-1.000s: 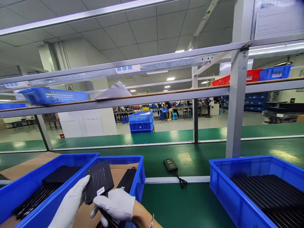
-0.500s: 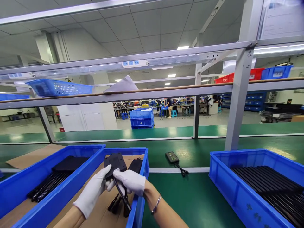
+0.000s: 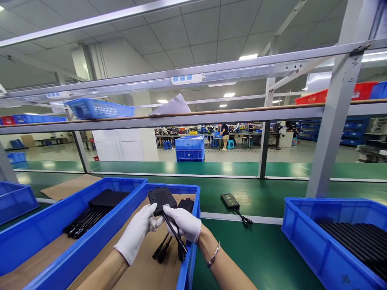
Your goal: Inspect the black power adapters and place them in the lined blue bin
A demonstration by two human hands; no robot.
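Both my hands wear white gloves and hold one flat black ribbed adapter [image 3: 161,198] over the middle blue bin [image 3: 190,257]. My left hand [image 3: 136,233] grips its near left edge. My right hand [image 3: 183,222] grips its near right corner, and the adapter's black cable [image 3: 175,241] hangs down from under that hand into the bin. Another black adapter [image 3: 185,205] lies in the bin behind my right hand, on brown cardboard [image 3: 145,268] lining the bin floor.
A blue bin [image 3: 45,229] at left holds flat black parts [image 3: 96,207]. A blue bin [image 3: 326,249] at right holds black ribbed plates. One black adapter with cable [image 3: 230,201] lies on the green belt. A metal frame with shelf and baskets spans above. People work far behind.
My hands carried the adapter away from me and lowered it toward the far end of the middle bin; its cable now dangles free. The view shifted to the left.
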